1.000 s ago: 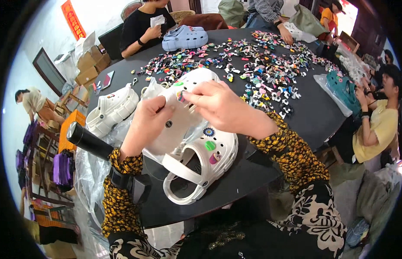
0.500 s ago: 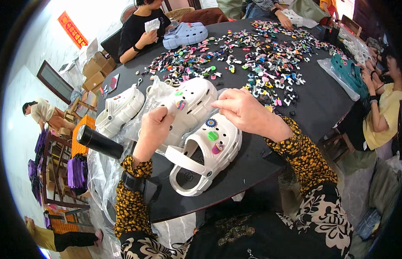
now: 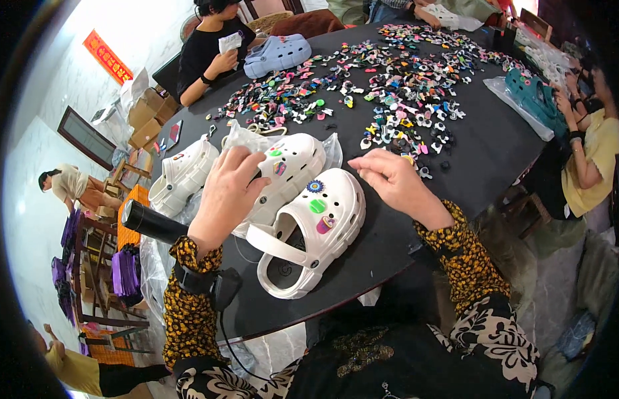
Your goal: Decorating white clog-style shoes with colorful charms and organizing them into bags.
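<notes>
Nearest me on the dark table lies a white clog [image 3: 303, 266] with a blue flower-like charm, a green round one and a cupcake charm. A second white clog [image 3: 299, 156] sits just behind it, carrying a green charm and a multicoloured one. My left hand [image 3: 229, 189] reaches palm down over this second clog's left side, thumb apart from the bent fingers. I cannot make out what its fingertips touch. To the right of the clog toes, my right hand [image 3: 396, 183] hovers with thumb and fingers pinched together. Anything inside that pinch is hidden.
Loose charms [image 3: 409, 93] spread across the table. At left are another white clog [image 3: 183, 176], clear plastic, a black cylinder [image 3: 153, 223] and a phone [image 3: 174, 133]. People sit around with a light-blue clog [image 3: 277, 56] and a teal clog [image 3: 532, 103].
My left hand has gone from a raised pinch to palm down with thumb and fingers apart. My right hand has drawn slightly away from the clogs, still pinched. The whole view has shifted slightly.
</notes>
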A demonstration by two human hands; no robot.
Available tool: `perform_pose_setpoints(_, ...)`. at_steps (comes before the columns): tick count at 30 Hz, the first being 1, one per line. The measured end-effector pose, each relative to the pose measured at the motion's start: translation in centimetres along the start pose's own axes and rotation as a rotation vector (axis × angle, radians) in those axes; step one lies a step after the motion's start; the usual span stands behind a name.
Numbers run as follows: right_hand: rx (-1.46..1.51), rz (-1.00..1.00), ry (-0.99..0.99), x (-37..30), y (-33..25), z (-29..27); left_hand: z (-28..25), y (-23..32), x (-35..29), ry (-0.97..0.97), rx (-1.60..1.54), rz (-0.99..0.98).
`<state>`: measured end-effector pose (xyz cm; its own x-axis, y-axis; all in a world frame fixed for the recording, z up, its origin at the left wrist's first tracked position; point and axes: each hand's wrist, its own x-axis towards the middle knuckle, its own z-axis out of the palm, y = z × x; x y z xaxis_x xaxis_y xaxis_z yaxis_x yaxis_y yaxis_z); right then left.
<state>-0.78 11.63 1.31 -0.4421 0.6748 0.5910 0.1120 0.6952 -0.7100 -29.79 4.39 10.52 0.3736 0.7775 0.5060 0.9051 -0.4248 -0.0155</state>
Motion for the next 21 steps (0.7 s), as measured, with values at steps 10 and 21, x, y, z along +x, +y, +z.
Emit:
perform_pose_setpoints(10,0.03,0.082,-0.002,-5.6,-2.9,-0.8,2.0,0.3,2.3,-0.357,0.176,0.138)
perform_pose_setpoints(21,0.103,0.177,-0.037,-7.5,-3.1,0.0,2.3,0.0,2.1,-0.332,0.256,0.158)
